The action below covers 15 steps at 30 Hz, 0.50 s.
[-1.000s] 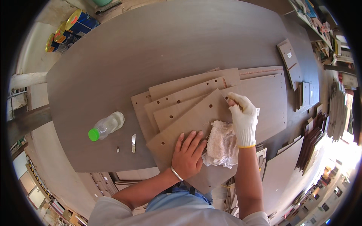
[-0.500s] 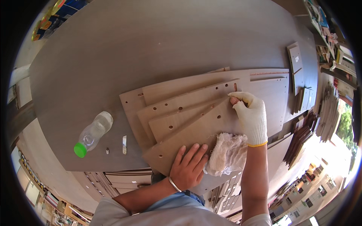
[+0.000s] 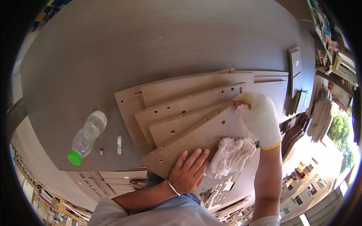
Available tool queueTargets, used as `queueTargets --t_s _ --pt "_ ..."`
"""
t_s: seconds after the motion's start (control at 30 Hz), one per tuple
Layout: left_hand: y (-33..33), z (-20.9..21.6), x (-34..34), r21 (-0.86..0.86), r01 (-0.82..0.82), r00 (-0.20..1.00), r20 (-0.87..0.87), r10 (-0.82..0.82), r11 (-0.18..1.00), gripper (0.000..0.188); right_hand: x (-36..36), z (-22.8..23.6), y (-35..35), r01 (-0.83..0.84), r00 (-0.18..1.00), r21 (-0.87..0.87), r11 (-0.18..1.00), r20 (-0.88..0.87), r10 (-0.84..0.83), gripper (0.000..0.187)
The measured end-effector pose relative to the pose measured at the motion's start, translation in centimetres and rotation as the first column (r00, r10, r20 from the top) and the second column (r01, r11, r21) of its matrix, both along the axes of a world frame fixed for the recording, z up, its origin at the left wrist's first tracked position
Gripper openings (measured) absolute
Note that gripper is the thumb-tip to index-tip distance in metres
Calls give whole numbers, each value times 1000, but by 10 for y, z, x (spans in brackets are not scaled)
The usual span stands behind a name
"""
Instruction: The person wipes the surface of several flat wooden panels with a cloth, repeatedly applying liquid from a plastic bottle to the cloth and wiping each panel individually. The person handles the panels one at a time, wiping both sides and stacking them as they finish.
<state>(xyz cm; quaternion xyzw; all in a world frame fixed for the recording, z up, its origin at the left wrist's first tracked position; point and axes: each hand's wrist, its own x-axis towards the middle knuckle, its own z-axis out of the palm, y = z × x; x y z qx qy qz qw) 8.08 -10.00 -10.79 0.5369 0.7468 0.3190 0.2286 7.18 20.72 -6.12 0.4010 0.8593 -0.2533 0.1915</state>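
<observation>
My left hand (image 3: 188,174) is bare, with a bangle at the wrist. It lies flat, fingers stretched, on the near edge of the top wooden board (image 3: 200,137). My right hand (image 3: 260,116) wears a white knitted glove with a yellow cuff hem. Its fingers are curled at that board's far right corner, a bare fingertip showing; whatever they pinch is hidden. Several boards with drilled holes, among them a middle board (image 3: 205,96), are fanned out beneath. A crumpled whitish rag (image 3: 230,154) rests on the top board's near right part, between my hands.
A clear plastic bottle (image 3: 88,135) with a green cap lies on the grey-brown tabletop (image 3: 124,49) at left. Beside it are a small marked strip (image 3: 119,145) and a tiny peg-like piece (image 3: 101,151). Narrow panels (image 3: 296,71) lie at the right, with stacked boards (image 3: 322,113) beyond.
My right hand has shifted slightly right along the top board's corner, its wrist turning outward. My left hand stays flat on the board. The whole view has tilted a little.
</observation>
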Motion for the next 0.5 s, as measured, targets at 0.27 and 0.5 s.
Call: queueTargets --t_s 0.27,0.5 --pt "0 1 -2 -2 11 1000 11 -11 1000 28 -17 1 -19 -63 987 204 977 158 31 23" --pt "0 2 -3 -11 12 1000 23 -12 1000 30 18 -9 -10 526 822 -317 789 -51 -568 27"
